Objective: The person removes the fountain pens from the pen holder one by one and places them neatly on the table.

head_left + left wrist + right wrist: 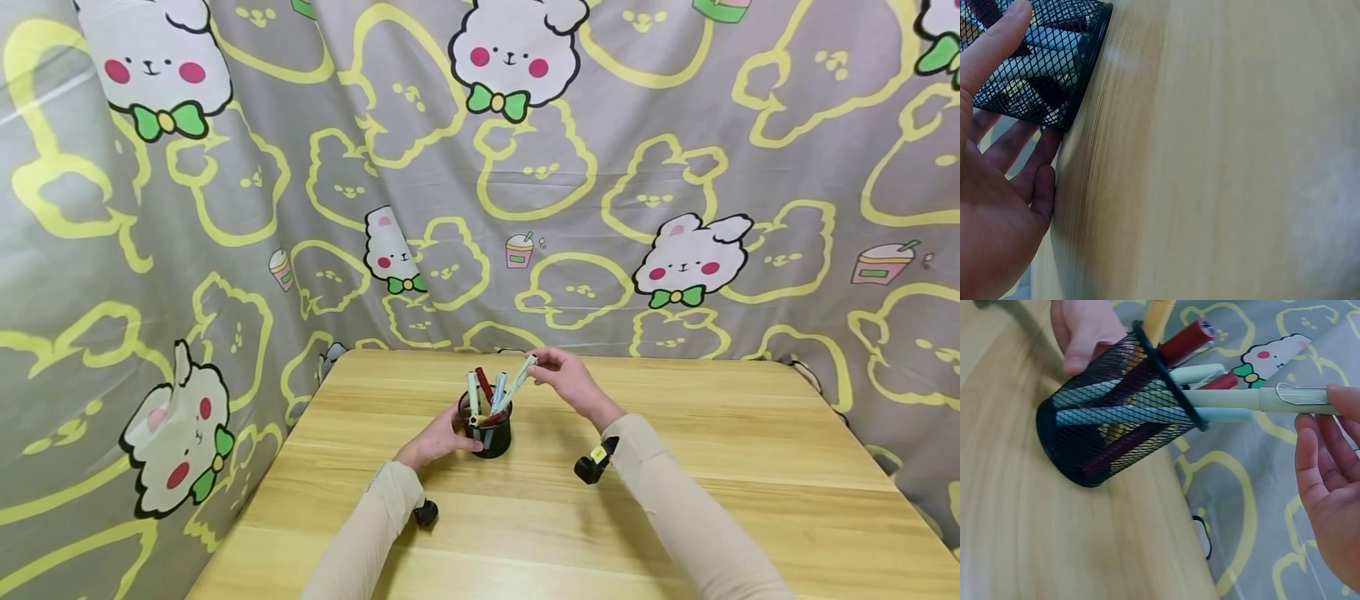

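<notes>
A black mesh pen holder (492, 440) stands on the wooden table, several pens inside it. My left hand (438, 437) grips its side, thumb in front and fingers around the back, as the left wrist view shows at the mesh wall (1054, 69). With thumb and fingertips, my right hand (567, 381) pinches the capped end of a pale green pen (1229, 400) with a metal clip. The lower part of this pen is still inside the holder, leaning right. Dark red (1186, 342), light blue (1225, 415) and yellow (1159, 317) pens surround it.
The wooden table (712, 467) extends around the holder to both sides. Behind it and on the left hangs a grey curtain (442, 167) printed with cartoon animals. A small black camera (591, 468) sits at the right wrist, another (426, 512) at the left.
</notes>
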Demonstrator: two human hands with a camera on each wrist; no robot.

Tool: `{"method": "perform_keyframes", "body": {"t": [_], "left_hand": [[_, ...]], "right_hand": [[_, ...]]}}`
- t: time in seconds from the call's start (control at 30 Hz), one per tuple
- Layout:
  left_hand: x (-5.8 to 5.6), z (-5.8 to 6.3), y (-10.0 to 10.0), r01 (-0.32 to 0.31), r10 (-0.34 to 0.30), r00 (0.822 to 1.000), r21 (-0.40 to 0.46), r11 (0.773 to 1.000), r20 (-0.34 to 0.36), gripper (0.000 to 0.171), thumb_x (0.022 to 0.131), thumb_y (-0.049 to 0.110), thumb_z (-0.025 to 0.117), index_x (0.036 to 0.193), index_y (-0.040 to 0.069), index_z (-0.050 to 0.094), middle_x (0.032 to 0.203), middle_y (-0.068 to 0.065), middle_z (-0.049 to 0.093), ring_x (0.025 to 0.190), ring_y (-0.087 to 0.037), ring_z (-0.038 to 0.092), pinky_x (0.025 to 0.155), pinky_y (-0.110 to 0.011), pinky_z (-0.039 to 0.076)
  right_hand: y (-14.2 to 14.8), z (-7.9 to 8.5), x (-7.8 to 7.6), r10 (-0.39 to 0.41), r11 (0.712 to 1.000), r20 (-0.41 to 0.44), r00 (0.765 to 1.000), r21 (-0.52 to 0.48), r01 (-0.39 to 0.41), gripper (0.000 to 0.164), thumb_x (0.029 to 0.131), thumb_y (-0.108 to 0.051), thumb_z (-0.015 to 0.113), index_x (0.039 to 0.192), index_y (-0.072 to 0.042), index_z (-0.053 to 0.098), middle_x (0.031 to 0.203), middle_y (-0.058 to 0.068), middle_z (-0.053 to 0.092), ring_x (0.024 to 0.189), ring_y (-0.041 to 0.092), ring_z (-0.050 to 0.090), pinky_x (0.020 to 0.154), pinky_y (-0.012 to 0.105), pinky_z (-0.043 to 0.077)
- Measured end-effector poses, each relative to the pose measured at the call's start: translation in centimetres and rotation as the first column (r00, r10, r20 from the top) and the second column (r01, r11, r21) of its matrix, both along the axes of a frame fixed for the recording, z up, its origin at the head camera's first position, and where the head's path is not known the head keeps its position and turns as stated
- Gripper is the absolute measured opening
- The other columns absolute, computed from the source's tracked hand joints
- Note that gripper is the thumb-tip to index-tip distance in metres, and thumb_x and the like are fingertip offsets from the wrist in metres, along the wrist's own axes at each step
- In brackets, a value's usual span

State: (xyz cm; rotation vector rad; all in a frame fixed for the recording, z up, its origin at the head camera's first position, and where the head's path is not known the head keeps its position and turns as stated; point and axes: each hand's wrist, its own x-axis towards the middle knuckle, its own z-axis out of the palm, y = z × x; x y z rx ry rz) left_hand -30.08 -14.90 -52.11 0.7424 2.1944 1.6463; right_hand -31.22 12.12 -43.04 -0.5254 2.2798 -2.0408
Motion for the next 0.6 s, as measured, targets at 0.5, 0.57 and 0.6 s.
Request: {"method": "perform_keyframes", "body": {"t": [0.5, 0.57, 0.6], "left_hand": [[0.0, 0.2, -0.1, 0.002, -0.002, 1.0, 0.007, 1.0, -0.004, 0.085, 0.074, -0.002, 0.077, 0.146, 0.011, 0.034, 0.14, -0.002, 0.047, 0.126, -0.021, 0.044, 0.103, -0.04, 0.032], [0.0, 0.1, -0.2, -0.003, 0.003, 1.0, -0.003, 1.0, -0.014, 0.085, 0.074, -0.002, 0.077, 0.146, 0.011, 0.034, 0.14, -0.003, 0.046, 0.126, -0.022, 0.044, 0.103, -0.041, 0.032], [0.0, 0.0, -0.1, -0.005, 0.005, 1.0, -0.008, 1.0, -0.017, 0.085, 0.074, -0.001, 0.077, 0.146, 0.01, 0.034, 0.14, -0.003, 0.046, 0.126, -0.022, 0.044, 0.103, -0.04, 0.032]], "right_hand": [[1.9, 1.8, 0.1, -0.024, 0.985, -0.065, 0.998, -0.174, 0.012, 0.032, 0.089, -0.006, 0.066, 0.115, 0.01, 0.057, 0.1, 0.002, 0.07, 0.087, 0.011, 0.063, 0.073, 0.027, 0.052], [2.3, 2.0, 0.1, -0.026, 0.983, -0.062, 0.998, -0.182, 0.015, 0.034, 0.089, -0.006, 0.065, 0.117, 0.011, 0.056, 0.104, 0.007, 0.069, 0.087, 0.011, 0.064, 0.073, 0.027, 0.052], [2.5, 2.0, 0.0, -0.028, 0.982, -0.061, 0.998, -0.188, 0.016, 0.034, 0.09, -0.006, 0.065, 0.117, 0.011, 0.055, 0.105, 0.011, 0.069, 0.087, 0.012, 0.064, 0.073, 0.027, 0.052]]}}
